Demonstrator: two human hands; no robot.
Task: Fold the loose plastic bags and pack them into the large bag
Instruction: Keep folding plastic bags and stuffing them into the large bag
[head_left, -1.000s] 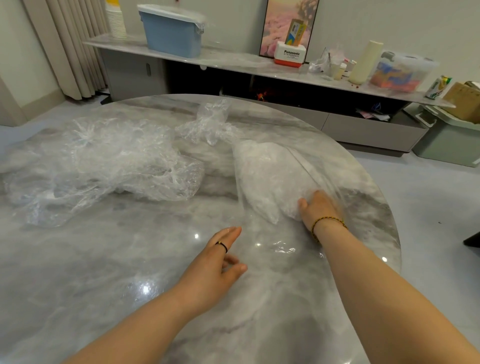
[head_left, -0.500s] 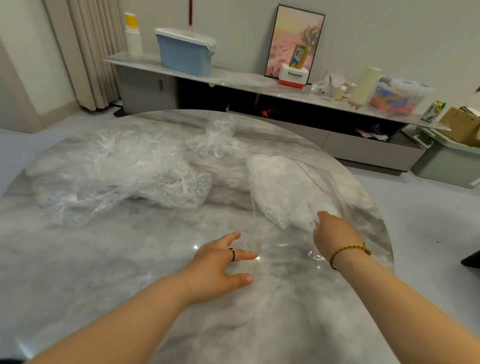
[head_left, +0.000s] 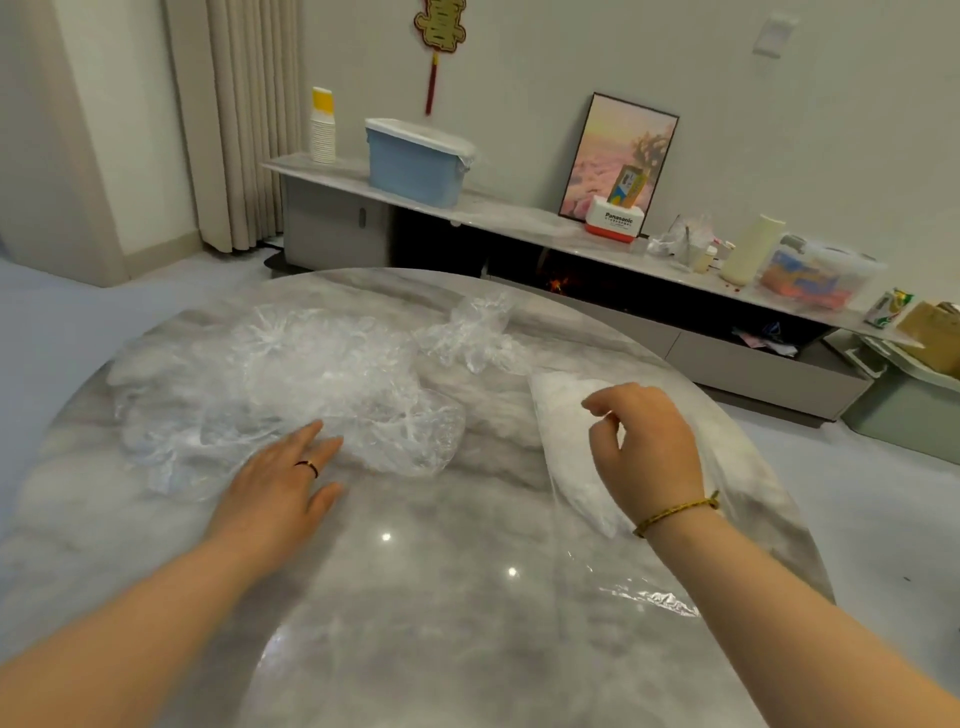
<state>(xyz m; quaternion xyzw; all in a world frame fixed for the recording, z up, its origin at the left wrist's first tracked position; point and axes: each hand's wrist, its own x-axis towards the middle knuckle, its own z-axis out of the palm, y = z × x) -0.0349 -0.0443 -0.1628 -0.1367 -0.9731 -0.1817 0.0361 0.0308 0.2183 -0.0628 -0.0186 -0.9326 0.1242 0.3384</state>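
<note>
**Touching the loose bags, hovering over the large bag**

Laying the left hand (head_left: 280, 483) flat on the table (head_left: 441, 597), fingers (head_left: 311, 434) straight and slightly spread, gripping nothing. Touching with those fingertips the near edge of the pile of loose bags (head_left: 291, 384), crumpled clear film heaped beyond them and off to their left. Wearing a ring (head_left: 310, 466) on one left finger.

Holding the right hand (head_left: 649, 447) just above the large bag (head_left: 569, 452), fingers (head_left: 597, 410) loosely curled and pointing down, with nothing plainly held between them. Hovering those fingertips over the bag's far end, packed with white folded plastic directly below and just beyond them. Resting the bag itself flat on the table, its clear film running back under the palm and past the wrist, ending in a crinkled edge nearer the body. Wearing a bracelet (head_left: 675, 514) on the right wrist.

Leaving one more crumpled bag (head_left: 472, 338) untouched, farther off than either set of fingertips, between the two hands and just beside the far edge of the pile
</note>
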